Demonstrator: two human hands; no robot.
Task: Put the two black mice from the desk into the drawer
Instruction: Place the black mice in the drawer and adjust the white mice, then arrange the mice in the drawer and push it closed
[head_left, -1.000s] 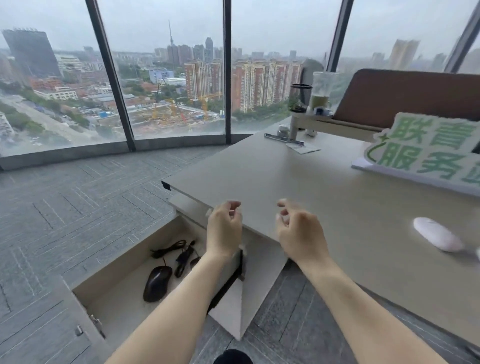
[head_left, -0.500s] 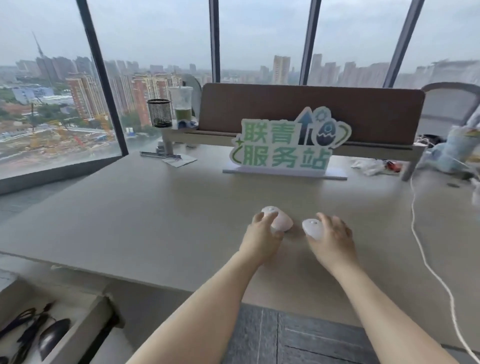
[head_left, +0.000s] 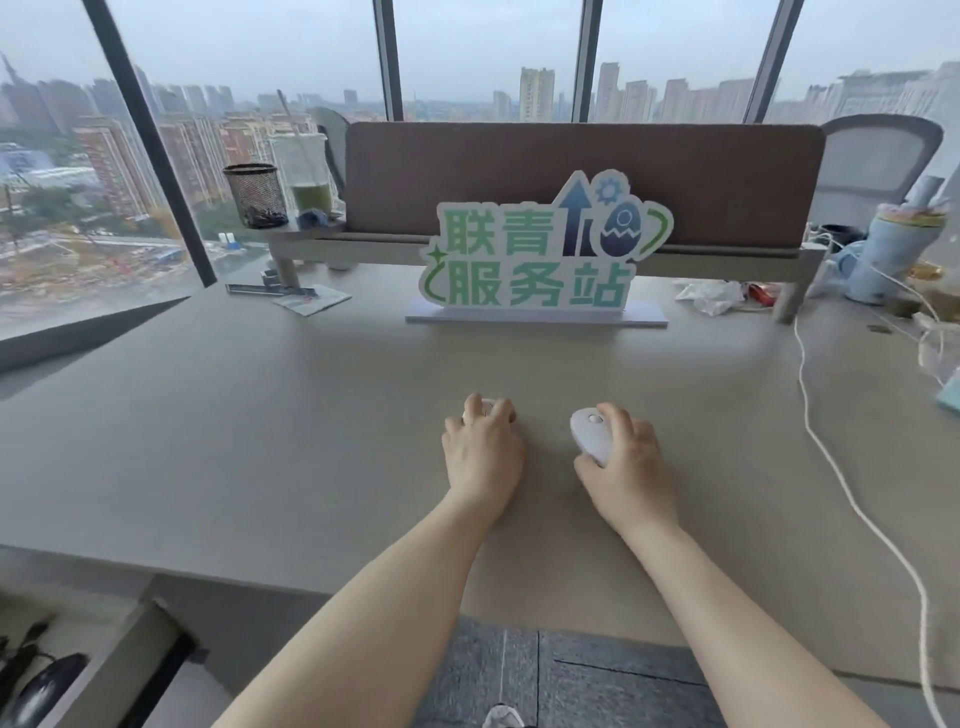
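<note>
1. Since half a second ago, the left hand (head_left: 483, 457) has closed further over its white mouse (head_left: 488, 408); only a sliver of the shell now shows between the fingers.
2. The right hand (head_left: 623, 467) has shifted its grip: its fingers wrap the right side of the second white mouse (head_left: 589, 434), whose top and scroll wheel are exposed.
3. Both white mice sit mid-surface, near the front edge, just beside each other but apart.
4. The open drawer (head_left: 124, 654) lies below the front-left corner of the surface (head_left: 260, 441). One black mouse (head_left: 41, 691) rests inside, cut off by the frame edge, with dark cables beside it.
5. A second black mouse cannot be made out.
6. A green-lettered sign (head_left: 535, 260) stands toward the back edge; a white cable (head_left: 831, 457) trails along the right side.
</note>
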